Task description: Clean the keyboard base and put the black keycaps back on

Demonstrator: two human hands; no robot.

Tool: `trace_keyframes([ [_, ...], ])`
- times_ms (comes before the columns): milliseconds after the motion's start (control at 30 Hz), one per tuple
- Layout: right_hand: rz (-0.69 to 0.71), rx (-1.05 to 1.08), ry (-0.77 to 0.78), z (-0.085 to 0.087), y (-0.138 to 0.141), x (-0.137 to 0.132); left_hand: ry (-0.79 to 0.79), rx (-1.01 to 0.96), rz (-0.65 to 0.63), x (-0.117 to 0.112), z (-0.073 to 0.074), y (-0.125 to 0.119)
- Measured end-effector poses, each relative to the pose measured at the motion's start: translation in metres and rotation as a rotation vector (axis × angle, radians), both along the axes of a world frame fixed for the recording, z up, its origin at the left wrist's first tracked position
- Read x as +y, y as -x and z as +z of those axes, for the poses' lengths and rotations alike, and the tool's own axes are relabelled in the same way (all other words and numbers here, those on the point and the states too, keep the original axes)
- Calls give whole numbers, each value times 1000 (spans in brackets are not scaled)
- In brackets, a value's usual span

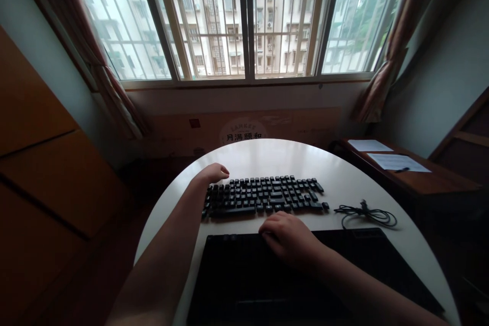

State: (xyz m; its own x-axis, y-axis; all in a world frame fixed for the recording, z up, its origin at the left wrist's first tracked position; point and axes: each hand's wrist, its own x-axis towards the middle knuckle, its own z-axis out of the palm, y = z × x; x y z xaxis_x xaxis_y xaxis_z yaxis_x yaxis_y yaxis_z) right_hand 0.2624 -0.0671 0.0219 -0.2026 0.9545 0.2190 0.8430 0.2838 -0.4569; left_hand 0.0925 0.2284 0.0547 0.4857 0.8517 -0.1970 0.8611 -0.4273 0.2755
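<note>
Loose black keycaps (263, 193) stand in rows on the white round table (282, 158), laid out like a keyboard. At their far left end is my left hand (214, 173), its fingers bent down beside the top row; whatever they pinch is hidden. Nearer to me lies a wide black keyboard base (237, 275), mostly dark and flat. A few small keycaps (229, 238) show at its upper left. My right hand (286, 234) rests over the base's far edge, its fingers curled together and touching it. Anything under those fingertips is out of sight.
A coiled black cable (367, 214) lies on the table, right of the keycaps. Beyond the table's right edge, a brown wooden surface (428, 183) bears papers (397, 162) and a pen (402, 169). Orange-brown cabinets (38, 183) stand left; a barred window (248, 25) is ahead.
</note>
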Motion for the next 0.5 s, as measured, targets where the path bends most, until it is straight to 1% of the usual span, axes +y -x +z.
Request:
trace_keyframes([
  [100,3,17,-2,-2,-1,0,22,-19,-42,-2,1,0],
  [267,1,20,-2,-2,-1,-1,33,-41,-158,-6,4,-1],
  [500,-5,9,17,2,0,-2,-25,-29,-171,-12,4,0],
])
